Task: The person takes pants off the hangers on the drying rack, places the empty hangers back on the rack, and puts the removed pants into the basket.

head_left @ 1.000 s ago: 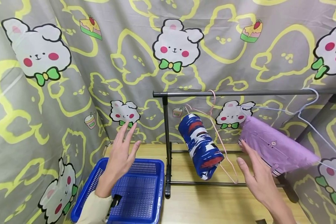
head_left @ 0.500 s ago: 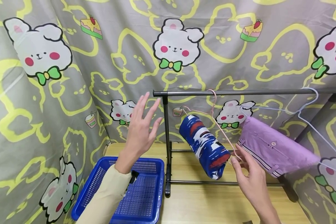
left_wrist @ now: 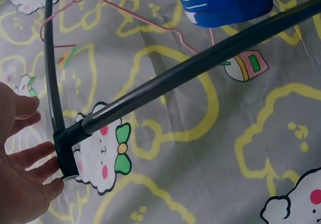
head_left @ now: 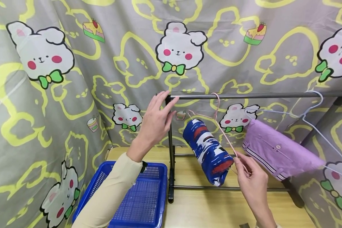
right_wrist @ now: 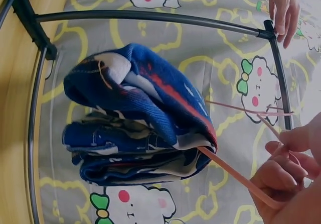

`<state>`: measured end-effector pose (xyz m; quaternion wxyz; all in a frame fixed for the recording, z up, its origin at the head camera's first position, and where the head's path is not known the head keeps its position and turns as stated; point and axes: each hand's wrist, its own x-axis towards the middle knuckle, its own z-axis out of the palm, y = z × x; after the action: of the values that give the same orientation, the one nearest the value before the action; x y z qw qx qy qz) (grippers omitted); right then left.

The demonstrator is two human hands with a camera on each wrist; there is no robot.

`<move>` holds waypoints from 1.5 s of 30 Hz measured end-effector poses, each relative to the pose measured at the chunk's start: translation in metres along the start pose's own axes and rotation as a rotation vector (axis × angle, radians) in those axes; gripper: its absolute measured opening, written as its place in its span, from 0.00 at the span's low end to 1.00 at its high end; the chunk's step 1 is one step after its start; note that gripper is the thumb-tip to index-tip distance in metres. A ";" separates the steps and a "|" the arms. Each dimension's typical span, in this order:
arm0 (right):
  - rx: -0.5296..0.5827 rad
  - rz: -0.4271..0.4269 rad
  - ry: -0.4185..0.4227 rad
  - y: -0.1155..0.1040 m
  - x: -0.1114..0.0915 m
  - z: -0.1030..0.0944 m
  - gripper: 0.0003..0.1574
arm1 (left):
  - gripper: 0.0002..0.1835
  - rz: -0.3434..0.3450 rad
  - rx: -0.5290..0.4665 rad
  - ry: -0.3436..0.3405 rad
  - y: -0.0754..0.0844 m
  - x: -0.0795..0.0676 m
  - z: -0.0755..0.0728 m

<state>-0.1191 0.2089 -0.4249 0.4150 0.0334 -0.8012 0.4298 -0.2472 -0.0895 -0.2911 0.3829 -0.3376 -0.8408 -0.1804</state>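
Observation:
In the head view my left hand [head_left: 155, 123] reaches to the left end of a black clothes rack [head_left: 262, 95], fingers mostly straight. Its fingertips are right at the corner joint [left_wrist: 66, 153] in the left wrist view. My right hand [head_left: 254, 177] pinches the lower right corner of a pink wire hanger [head_left: 226, 138], whose hook sits over the rail. Draped over that hanger's lower bar is a folded blue garment [head_left: 206, 148] with red and white patches. The right wrist view shows the garment's layered folds [right_wrist: 140, 98] beside the hanger's pink wire [right_wrist: 238, 178].
To the right, a folded purple garment [head_left: 279, 150] hangs on a pale blue hanger [head_left: 313, 106] from the same rail. A blue plastic basket [head_left: 163, 190] stands on the wooden surface [head_left: 205, 209] at lower left. A cartoon-printed grey curtain [head_left: 125, 19] encloses the rack.
My left hand has moved up and right from above the basket to the rack's corner. My right hand has come in from near the purple garment and taken hold of the pink hanger's corner.

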 end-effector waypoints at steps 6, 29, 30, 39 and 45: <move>-0.013 0.044 0.020 0.003 0.003 0.001 0.08 | 0.23 -0.009 0.053 -0.038 0.000 0.009 0.005; 0.117 0.221 0.180 0.008 0.006 0.013 0.04 | 0.11 -0.031 0.066 0.102 -0.013 0.032 0.009; 0.130 0.223 0.189 0.008 0.005 0.014 0.04 | 0.12 -0.031 0.074 0.106 -0.013 0.031 0.009; 0.212 0.196 0.214 0.007 0.010 0.006 0.06 | 0.11 -0.019 0.080 0.160 -0.014 0.032 0.012; 0.292 0.156 0.281 0.011 0.018 0.001 0.06 | 0.11 -0.021 0.066 0.190 -0.014 0.035 0.014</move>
<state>-0.1363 0.2209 -0.4199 0.4789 -0.0294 -0.6648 0.5726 -0.2808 -0.0761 -0.2745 0.4698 -0.2975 -0.8096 -0.1879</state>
